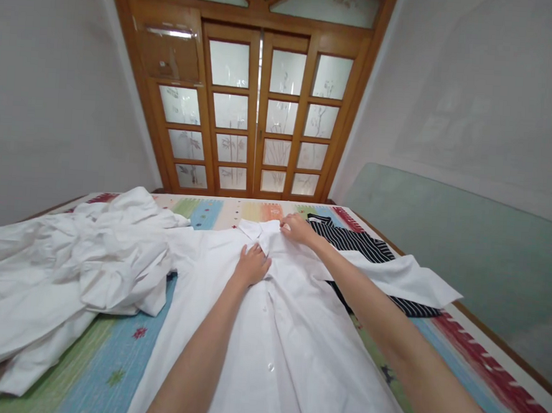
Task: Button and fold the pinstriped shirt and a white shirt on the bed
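Observation:
A white button-up shirt (229,353) lies front side up, its collar at the far end and its right sleeve stretched out to the right. My left hand (252,264) rests on the front just below the collar, the fingertips at the placket; whether cloth is pinched there I cannot tell. Farther up, my right hand (297,228) has its fingers closed on the right side of the collar (270,227). Small buttons run down the placket below my left hand.
A crumpled heap of white clothes (109,252) lies on the left. Partly under the shirt's sleeve is a black-and-white striped garment (358,239). Everything lies on a colourful striped cloth (122,346). Wooden doors with glass panes (258,112) stand beyond, with walls on both sides.

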The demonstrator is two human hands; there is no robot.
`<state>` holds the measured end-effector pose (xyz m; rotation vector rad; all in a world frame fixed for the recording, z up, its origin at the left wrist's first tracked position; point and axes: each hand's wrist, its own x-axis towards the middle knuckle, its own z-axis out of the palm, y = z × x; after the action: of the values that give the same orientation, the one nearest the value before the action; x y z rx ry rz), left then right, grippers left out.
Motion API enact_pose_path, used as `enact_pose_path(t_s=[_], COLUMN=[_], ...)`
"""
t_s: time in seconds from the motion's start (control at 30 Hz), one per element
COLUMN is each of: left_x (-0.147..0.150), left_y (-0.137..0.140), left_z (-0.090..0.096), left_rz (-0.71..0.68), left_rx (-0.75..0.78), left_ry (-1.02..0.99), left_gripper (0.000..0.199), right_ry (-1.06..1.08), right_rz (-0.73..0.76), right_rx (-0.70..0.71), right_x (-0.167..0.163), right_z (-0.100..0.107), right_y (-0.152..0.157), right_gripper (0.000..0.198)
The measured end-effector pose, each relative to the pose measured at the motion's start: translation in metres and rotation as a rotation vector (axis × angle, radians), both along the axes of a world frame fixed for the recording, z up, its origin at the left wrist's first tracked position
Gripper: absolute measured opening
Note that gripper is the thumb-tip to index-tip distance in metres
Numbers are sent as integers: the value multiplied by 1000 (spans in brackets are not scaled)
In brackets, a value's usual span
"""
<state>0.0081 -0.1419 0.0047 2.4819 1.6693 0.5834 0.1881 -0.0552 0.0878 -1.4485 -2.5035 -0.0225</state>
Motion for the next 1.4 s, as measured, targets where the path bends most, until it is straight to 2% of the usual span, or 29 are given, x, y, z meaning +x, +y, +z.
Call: enact_pose_path(t_s=[0.17,0.33,0.4,0.63,0.77,0.83,0.93,1.13,1.3,1.4], left_x=[-4,-4,-3,0,-1,-1,0,0,-6,-7], left_y=[4,10,11,13,13,13,12,13,21,23], left_z=[-1,-4,-6,-6,-7,-8,-9,-7,-6,-7], left_rz=[15,57,75,72,121,162,181,169,202,195], left_rx=[-24,-22,-21,-34,-3,32,62,16,9,39], left_ry=[-32,-105,-126,-163,-189,-217,-243,-313,-616,-672], left_gripper=[32,22,25,43,41,51,65,68,58,51], right_ry=[75,72,70,93,131,145,114,56,165,277], right_rz=[-41,-82,-113,-290,-421,-465,-393,-198,-23,70], right_rx=[-206,-249,-241,-121,-31,18,65,132,224,233], right_x=[-34,-37,-34,-18,-18,-21,-24,-18,-9,-10], right_z=[-23,-33,-32,-37,-44,-45,-41,-36,-42,-43], right_y=[39,65,70,67,58,53,44,23,5,-5], right_gripper=[46,57,54,18,23,28,30,30,26,21])
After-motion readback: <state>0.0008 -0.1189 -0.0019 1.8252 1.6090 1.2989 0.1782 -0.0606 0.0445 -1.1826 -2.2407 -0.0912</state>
